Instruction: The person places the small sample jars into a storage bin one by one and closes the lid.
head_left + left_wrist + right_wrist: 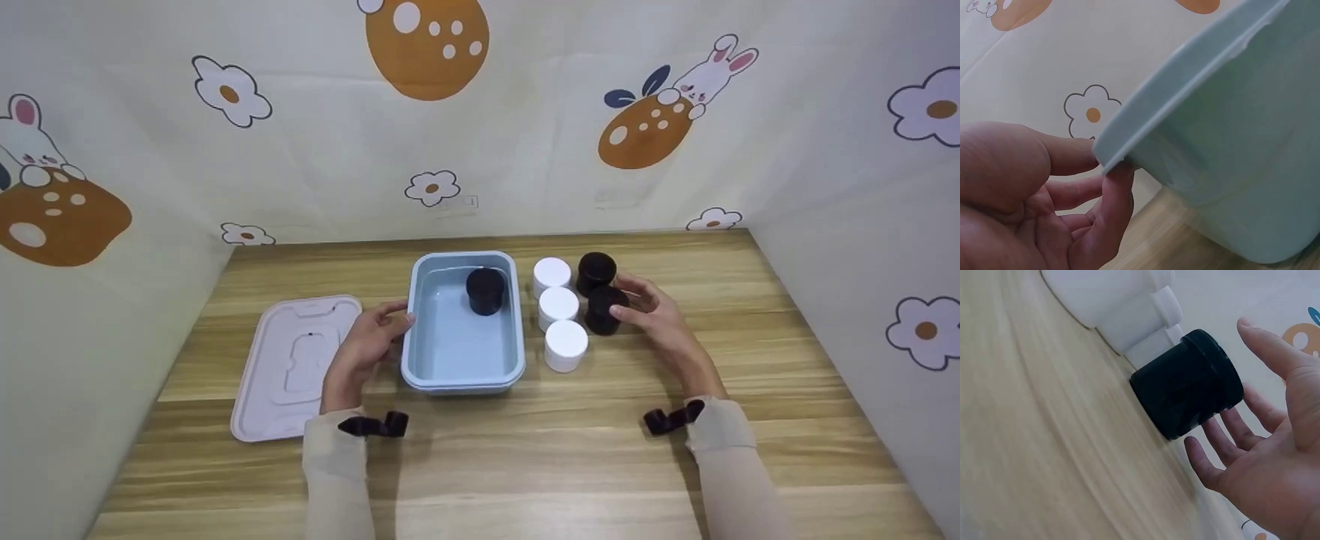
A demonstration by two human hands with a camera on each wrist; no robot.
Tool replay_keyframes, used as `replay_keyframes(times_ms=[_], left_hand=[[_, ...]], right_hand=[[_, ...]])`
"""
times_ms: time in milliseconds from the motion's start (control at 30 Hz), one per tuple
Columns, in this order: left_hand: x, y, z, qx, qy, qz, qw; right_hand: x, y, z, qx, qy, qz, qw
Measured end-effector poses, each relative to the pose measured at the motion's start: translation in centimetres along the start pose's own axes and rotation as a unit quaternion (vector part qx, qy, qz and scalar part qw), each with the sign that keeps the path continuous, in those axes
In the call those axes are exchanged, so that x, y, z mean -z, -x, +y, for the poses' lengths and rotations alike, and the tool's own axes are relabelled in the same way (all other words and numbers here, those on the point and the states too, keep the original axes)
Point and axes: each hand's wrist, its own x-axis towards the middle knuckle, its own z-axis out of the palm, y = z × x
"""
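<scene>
A light blue plastic box sits on the table with one black jar inside, toward its far right corner. My left hand pinches the box's left rim; in the left wrist view the thumb is above the rim and a bent finger lies under it. To the right of the box, my right hand is beside a black lidded jar, its fingers spread along the far side. In the right wrist view the thumb stands apart from this jar, and the other fingers are behind it.
Three white lidded jars stand in a row between the box and the black jars. Another black jar is just behind the nearer one. A pale lid lies flat at the left. Patterned cloth walls enclose the wooden table.
</scene>
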Motion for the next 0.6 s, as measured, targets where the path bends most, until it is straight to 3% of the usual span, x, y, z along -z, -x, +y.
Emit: replay_keyframes(times_ms=[367,600], left_hand=[[-0.02,0.05,-0.17,-0.010,0.010,-0.010,0.9999],[-0.17,0.09,-0.09,-0.006,-0.001,0.006,1.0000]], right_hand=[[-0.13,-0.18,0.37,0.001,0.023,-0.033,0.999],[-0.22,-0.11,0.66,0.003,0.054,-0.038,0.998]])
